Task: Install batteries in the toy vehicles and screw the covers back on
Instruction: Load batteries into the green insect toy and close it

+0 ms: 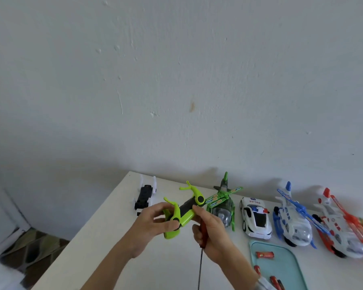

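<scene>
A lime-green toy vehicle (183, 212) is held upside down above the white table (96, 248), its dark underside facing up. My left hand (153, 225) grips its near end from the left. My right hand (211, 233) touches the toy's right edge with its fingertips and holds a screwdriver (202, 245) with a dark red handle, the shaft pointing down toward me. Red batteries (264, 255) lie in a teal tray (289, 268) at the lower right.
Along the wall stand a white toy (146, 194) lying upside down, a green helicopter (223, 203), a white police car (255, 219), a blue-and-white helicopter (292, 220) and a red-and-white helicopter (342, 227). The table's left edge drops to a patterned floor (32, 248).
</scene>
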The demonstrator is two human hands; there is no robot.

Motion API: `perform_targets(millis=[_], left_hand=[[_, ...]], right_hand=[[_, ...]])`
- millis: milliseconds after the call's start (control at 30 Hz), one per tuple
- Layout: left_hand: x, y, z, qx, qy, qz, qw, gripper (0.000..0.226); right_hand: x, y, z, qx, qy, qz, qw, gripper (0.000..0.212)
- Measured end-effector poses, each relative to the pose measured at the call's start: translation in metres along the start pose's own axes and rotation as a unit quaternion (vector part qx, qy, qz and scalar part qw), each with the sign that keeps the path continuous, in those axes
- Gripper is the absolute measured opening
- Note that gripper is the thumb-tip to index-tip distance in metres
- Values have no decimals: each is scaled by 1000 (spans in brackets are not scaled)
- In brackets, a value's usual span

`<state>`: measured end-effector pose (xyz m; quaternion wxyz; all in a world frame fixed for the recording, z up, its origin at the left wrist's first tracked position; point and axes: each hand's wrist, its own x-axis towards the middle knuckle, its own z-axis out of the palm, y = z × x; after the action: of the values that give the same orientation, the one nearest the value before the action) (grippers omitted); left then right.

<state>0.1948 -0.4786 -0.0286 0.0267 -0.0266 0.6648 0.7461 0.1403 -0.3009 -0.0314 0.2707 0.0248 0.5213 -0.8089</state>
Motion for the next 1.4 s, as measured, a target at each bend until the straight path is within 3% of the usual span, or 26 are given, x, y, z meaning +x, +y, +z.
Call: perform_targets(millis=[67, 133, 200, 267, 333, 400, 500, 667, 867, 967, 1133, 1400], left_hand=[[9, 3, -15, 48, -10, 26, 998, 73], [22, 3, -27, 49, 107, 59, 991, 65], [38, -10, -36, 119, 326, 94, 933, 42], [57, -35, -46, 290, 426, 53, 855, 66], [73, -61, -49, 347, 418, -35, 839, 102], [81, -78, -49, 352, 410, -57, 839, 114], [89, -87, -50, 311, 427, -14, 849, 104], [78, -73, -41, 213, 439, 19, 873, 85], [27, -50, -7, 87, 365, -34, 926, 95], [-8, -54, 14, 61, 347, -35, 935, 94], [-55, -73, 68, 64, 316, 24, 946, 78], [-54, -112, 127, 206, 224, 122, 945, 83]], right_hand=[[0, -4, -2, 18, 13, -2, 1000, 13], [0, -9, -8, 21, 45, -19, 999, 19], [0, -13, -16, 11, 76, -40, 996, 22], [1, -15, -24, 1, 94, -51, 994, 21], [1, -14, -32, -9, 106, -59, 993, 25], [1, -12, -39, -23, 112, -65, 991, 34], [-4, -6, -47, -34, 126, -72, 989, 44], [-25, -8, -61, -33, 148, -78, 985, 34], [-76, -22, -103, -32, 206, -101, 973, 27], [-105, -31, -131, -39, 244, -120, 962, 30], [-145, -45, -177, -84, 290, -147, 942, 25], [-182, -64, -217, -220, 312, -123, 916, 24]])
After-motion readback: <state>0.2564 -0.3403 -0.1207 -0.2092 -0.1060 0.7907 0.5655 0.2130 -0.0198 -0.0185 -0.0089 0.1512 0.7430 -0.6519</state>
